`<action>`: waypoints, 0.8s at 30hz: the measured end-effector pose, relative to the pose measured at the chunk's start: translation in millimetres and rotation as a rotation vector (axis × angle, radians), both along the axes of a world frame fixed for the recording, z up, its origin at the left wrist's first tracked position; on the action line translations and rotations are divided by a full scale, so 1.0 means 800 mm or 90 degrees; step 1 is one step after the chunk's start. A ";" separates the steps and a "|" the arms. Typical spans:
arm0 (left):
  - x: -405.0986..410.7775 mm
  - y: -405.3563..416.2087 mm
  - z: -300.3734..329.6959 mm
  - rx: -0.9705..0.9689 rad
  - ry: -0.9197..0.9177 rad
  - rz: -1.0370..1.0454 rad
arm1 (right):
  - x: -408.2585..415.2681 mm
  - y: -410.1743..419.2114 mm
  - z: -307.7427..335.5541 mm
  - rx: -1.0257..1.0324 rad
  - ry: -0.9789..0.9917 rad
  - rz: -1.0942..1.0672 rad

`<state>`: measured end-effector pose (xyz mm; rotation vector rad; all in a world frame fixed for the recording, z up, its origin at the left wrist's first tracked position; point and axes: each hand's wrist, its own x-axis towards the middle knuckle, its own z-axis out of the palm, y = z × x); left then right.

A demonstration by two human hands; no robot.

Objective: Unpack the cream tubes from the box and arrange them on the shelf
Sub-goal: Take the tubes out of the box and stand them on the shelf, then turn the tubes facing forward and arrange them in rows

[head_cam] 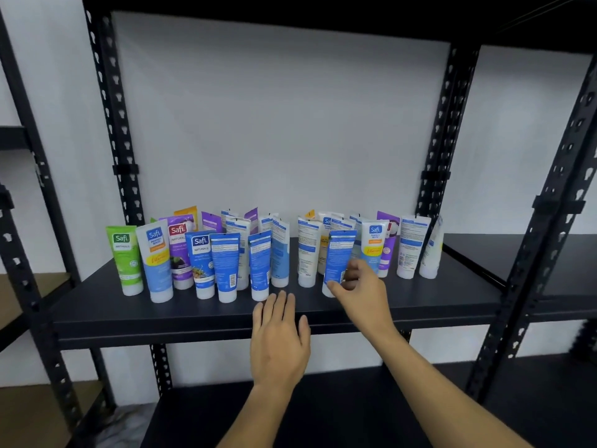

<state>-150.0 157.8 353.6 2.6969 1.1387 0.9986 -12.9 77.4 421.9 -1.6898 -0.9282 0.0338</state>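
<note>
Several cream tubes stand cap-down in loose rows on the black shelf (pixel 420 295), from a green tube (pixel 126 258) at the far left to white tubes at the right. My right hand (pixel 361 291) pinches the lower part of a blue tube (pixel 339 257) near the middle, thumb in front at its white cap and fingers behind; the tube leans a little. My left hand (pixel 279 334) hovers flat with straight fingers at the shelf's front edge, just below another blue tube (pixel 260 265), and holds nothing. The box is not in view.
The black metal rack has perforated uprights (pixel 124 140) on both sides and a lower shelf (pixel 323 412) beneath my arms. A second rack adjoins on the right (pixel 549 189), and one with brown boards on the left (pixel 19 302). A white wall lies behind.
</note>
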 end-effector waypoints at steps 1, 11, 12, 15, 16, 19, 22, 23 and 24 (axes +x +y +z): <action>0.000 0.000 -0.001 -0.001 -0.001 -0.001 | 0.001 0.004 -0.003 0.001 0.004 -0.003; 0.005 0.004 -0.009 0.013 -0.015 0.001 | 0.015 0.027 -0.034 -0.023 -0.035 -0.015; 0.006 0.004 -0.009 0.016 -0.016 0.002 | 0.016 0.028 -0.037 -0.024 -0.039 -0.018; 0.005 0.004 -0.010 0.015 -0.015 0.002 | 0.017 0.031 -0.040 -0.029 -0.040 -0.024; 0.004 0.004 -0.010 0.015 -0.015 0.001 | 0.017 0.031 -0.040 -0.031 -0.040 -0.025; 0.003 0.004 -0.011 0.019 -0.005 -0.003 | 0.015 0.032 -0.040 -0.039 -0.038 -0.031; 0.002 0.006 -0.011 0.032 0.024 -0.006 | 0.010 0.035 -0.036 -0.042 -0.044 -0.041; 0.001 0.007 -0.011 0.032 0.037 -0.010 | 0.009 0.036 -0.034 -0.044 -0.042 -0.044; -0.001 0.008 -0.009 0.030 0.051 -0.018 | 0.008 0.035 -0.033 -0.048 -0.035 -0.044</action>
